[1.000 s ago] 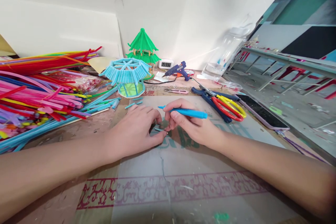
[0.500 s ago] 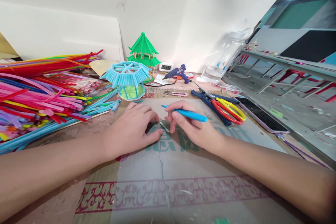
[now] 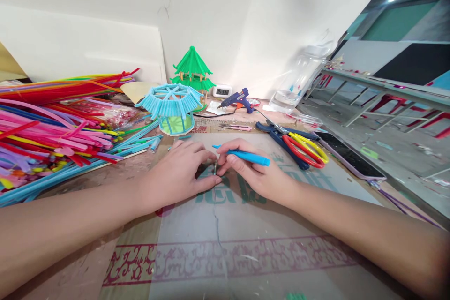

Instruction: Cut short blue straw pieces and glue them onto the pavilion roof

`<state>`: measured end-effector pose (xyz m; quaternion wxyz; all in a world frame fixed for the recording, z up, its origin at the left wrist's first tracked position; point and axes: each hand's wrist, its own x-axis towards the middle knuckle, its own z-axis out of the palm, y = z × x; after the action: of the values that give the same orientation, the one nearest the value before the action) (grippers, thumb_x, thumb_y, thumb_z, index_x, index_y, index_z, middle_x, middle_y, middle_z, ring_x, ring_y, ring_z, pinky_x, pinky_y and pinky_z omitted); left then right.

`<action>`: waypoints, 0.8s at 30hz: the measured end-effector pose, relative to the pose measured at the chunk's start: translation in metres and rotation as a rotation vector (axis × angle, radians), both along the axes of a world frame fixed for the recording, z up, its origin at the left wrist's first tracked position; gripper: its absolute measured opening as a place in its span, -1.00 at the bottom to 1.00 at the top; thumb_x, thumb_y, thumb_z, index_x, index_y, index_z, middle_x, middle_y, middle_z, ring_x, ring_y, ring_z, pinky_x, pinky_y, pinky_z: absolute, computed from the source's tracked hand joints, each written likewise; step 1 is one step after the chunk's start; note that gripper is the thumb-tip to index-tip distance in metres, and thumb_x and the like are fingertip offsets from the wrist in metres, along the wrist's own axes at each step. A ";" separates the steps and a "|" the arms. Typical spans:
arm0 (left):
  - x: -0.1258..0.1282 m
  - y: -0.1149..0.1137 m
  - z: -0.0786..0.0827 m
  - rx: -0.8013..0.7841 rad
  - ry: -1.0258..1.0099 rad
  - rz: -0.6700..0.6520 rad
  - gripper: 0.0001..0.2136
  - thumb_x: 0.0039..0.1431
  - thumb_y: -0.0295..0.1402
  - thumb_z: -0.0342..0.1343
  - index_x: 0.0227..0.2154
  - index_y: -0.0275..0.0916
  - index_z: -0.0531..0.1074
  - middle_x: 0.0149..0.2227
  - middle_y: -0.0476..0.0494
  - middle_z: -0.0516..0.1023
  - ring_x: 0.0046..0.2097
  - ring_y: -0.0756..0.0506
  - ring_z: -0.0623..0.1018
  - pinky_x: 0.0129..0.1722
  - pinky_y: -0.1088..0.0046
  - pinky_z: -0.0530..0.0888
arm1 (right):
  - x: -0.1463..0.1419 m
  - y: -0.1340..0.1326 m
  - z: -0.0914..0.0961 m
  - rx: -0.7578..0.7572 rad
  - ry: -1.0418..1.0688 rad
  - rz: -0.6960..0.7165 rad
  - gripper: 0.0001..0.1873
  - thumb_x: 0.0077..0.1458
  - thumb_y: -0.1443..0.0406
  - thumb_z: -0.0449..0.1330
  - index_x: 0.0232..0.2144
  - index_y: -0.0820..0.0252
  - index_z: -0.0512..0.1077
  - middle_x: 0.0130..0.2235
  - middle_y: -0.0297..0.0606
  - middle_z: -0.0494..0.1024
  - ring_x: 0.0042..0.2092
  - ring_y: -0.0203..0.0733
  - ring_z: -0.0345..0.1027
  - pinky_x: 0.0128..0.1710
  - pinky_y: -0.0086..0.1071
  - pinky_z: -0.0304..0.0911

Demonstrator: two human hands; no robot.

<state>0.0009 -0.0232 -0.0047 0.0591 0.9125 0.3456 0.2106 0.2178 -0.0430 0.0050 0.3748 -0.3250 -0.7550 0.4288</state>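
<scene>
My left hand (image 3: 183,167) rests on the plastic-covered work surface, its fingers curled and its thumb stretched toward the right hand. A small, thin greenish strip (image 3: 215,168) stands between the left thumb and forefinger, too small to name exactly. My right hand (image 3: 251,168) grips a bright blue pen (image 3: 250,156), which slants with its thin tip pointing left above the strip. The right fingertips meet the strip and nearly touch the left ones. Just behind the hands is a small light-blue pipe-cleaner pavilion (image 3: 174,103) with a green base.
Bundles of coloured pipe cleaners (image 3: 52,131) lie at left. Behind stand a green pagoda model (image 3: 192,68), a digital clock (image 3: 222,91) and a glue gun (image 3: 239,100). Toward the right are red-and-yellow-handled scissors (image 3: 304,150), dark-blue-handled pliers (image 3: 281,143), a phone (image 3: 349,154) and a clear jug (image 3: 298,77).
My right hand has moved slightly left with the blue pen, closing in on the left fingertips. The small strip has turned more upright. My left hand has barely moved.
</scene>
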 end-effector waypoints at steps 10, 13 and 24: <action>0.001 0.000 0.002 -0.083 -0.021 0.004 -0.71 0.23 -0.08 0.15 -0.10 -0.11 0.49 -0.18 -0.08 0.50 -0.08 -0.19 0.47 -0.10 0.20 0.31 | 0.002 0.002 0.003 0.004 0.005 -0.091 -0.80 0.32 0.17 0.13 -0.12 0.14 0.39 -0.27 -0.28 0.52 -0.28 -0.24 0.50 -0.23 -0.32 0.45; 0.001 0.000 0.003 -0.088 -0.005 0.021 -0.69 0.19 -0.16 0.17 -0.05 -0.14 0.49 -0.18 -0.11 0.49 -0.06 -0.22 0.46 -0.06 0.16 0.31 | 0.001 0.002 0.004 -0.011 0.038 -0.171 -0.84 0.29 0.18 0.15 -0.23 0.15 0.39 -0.43 -0.35 0.50 -0.42 -0.28 0.42 -0.38 -0.37 0.38; 0.000 0.004 -0.001 -0.106 -0.057 0.023 -0.74 0.16 -0.17 0.20 -0.16 -0.21 0.47 -0.23 -0.07 0.51 -0.12 -0.18 0.46 -0.07 0.22 0.31 | 0.002 0.006 0.000 -0.087 0.047 -0.211 -0.77 0.17 0.22 0.25 -0.39 0.12 0.25 -0.51 -0.37 0.51 -0.49 -0.30 0.38 -0.47 -0.40 0.29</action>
<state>0.0011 -0.0192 -0.0060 0.1146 0.8978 0.3647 0.2185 0.2198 -0.0373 0.0046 0.4209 -0.4088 -0.6882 0.4267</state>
